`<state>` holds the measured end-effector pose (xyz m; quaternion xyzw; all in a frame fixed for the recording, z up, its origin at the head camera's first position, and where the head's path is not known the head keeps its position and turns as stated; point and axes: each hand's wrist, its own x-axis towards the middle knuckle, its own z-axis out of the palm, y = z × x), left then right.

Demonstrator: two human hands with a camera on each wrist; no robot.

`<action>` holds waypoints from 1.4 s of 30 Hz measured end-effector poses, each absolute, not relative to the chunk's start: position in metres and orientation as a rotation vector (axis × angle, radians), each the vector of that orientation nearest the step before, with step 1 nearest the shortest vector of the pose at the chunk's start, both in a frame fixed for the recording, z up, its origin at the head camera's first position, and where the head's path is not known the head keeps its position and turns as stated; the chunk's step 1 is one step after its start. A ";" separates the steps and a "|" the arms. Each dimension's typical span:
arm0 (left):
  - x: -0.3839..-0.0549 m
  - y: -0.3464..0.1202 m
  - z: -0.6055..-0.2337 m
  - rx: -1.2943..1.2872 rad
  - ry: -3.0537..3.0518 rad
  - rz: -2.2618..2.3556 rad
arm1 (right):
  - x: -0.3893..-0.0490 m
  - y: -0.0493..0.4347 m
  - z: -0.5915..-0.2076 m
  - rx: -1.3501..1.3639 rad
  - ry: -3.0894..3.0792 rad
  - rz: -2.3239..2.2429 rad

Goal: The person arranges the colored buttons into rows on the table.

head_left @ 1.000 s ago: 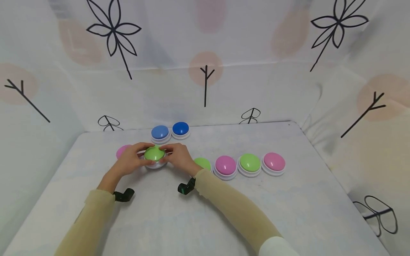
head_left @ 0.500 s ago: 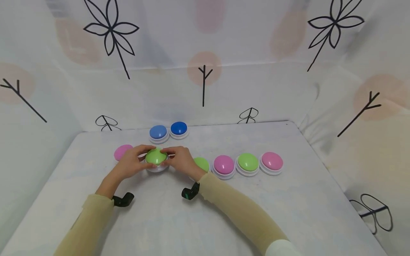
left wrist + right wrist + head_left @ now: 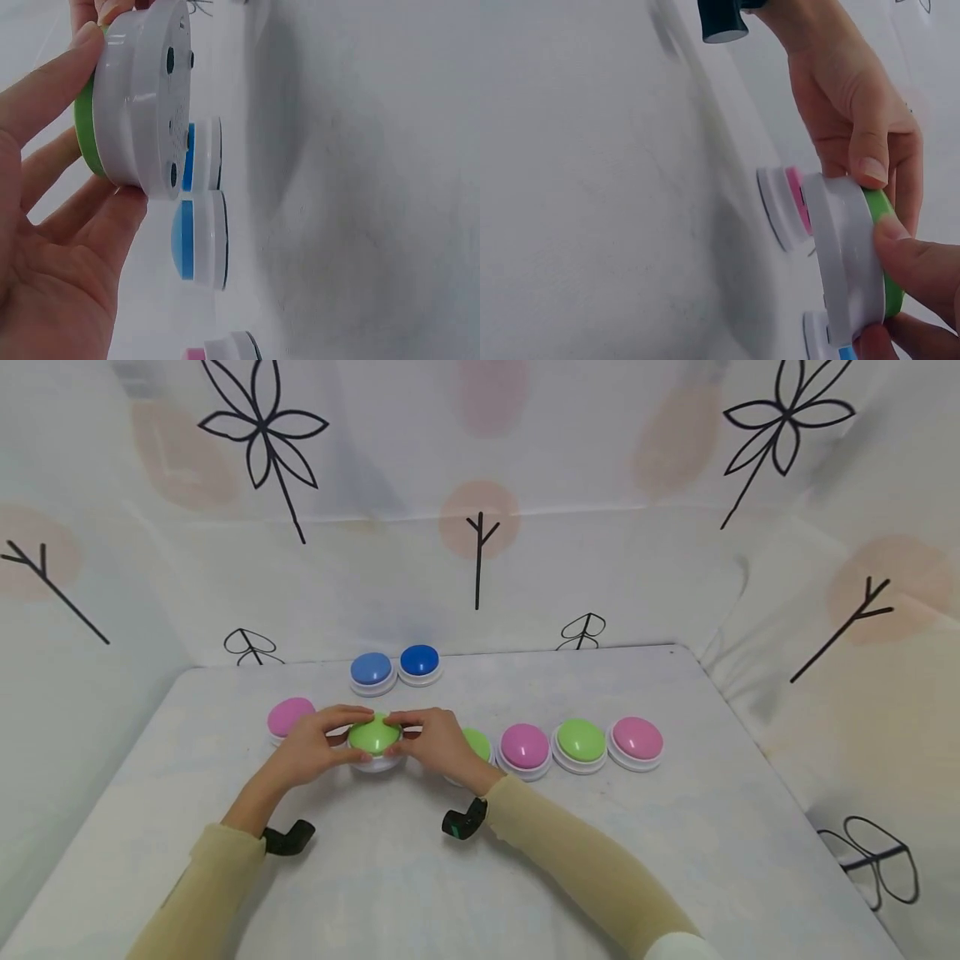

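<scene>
A green dome push button (image 3: 375, 735) with a white base is held up over the table between both hands. My left hand (image 3: 306, 747) grips its left side, thumb at the near edge and fingers at the far edge. Opposite it, my right hand (image 3: 442, 743) pinches the right side with thumb and fingers. The left wrist view shows the underside of the white base (image 3: 161, 105), with dark round feet, raised off the surface. Behind the left hand sits a pink push button (image 3: 288, 716), partly covered. A second green push button (image 3: 478, 743) is partly hidden by the right hand.
Two blue push buttons, one lighter (image 3: 371, 669) and one darker (image 3: 420, 661), stand at the table's back edge. To the right, a row continues with a pink button (image 3: 525, 747), a green button (image 3: 581, 741) and another pink button (image 3: 637, 738). Patterned cloth (image 3: 360, 577) encloses the table (image 3: 420, 893).
Both hands have carried the green push button a little to the right and nearer to me. The pink button at the left shows more. The other buttons stay put.
</scene>
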<state>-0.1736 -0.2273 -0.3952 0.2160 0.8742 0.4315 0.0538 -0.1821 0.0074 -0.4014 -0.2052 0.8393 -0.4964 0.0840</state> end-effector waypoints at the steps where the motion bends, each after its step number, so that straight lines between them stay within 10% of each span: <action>1: -0.173 -0.226 -0.395 0.661 2.645 1.314 | -0.181 0.010 -0.401 -0.623 2.503 -1.481; 42: -0.144 -0.179 -0.407 0.907 2.200 1.570 | -0.123 0.088 -0.418 -0.627 2.319 -1.700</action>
